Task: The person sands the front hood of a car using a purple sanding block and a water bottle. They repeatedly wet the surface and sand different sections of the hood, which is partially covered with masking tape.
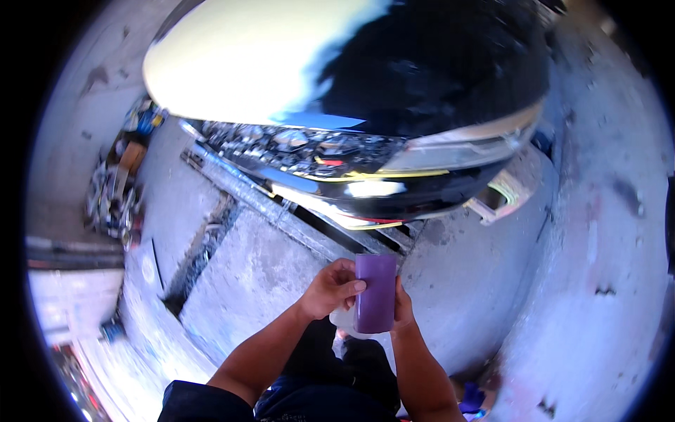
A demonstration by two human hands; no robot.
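Note:
In front of my body I hold up a purple sheet of sandpaper [376, 294], upright and slightly curved. My left hand [329, 288] grips its left edge, with the thumb lying over the front face. My right hand [403, 307] is closed around its right edge, and most of those fingers are hidden behind the sheet. Something pale and whitish [346, 323] shows below my left hand, behind the sandpaper; I cannot make out what it is. Beyond both hands stands the front of a dark car [450, 77], touching neither of them.
Yellow tape [394, 174] runs along the car's front edges. A slotted metal drain channel [281, 218] crosses the concrete floor under the bumper. A pale part with a round opening [503, 193] lies beside the car's right front. Boxes and clutter [116, 190] pile up at far left.

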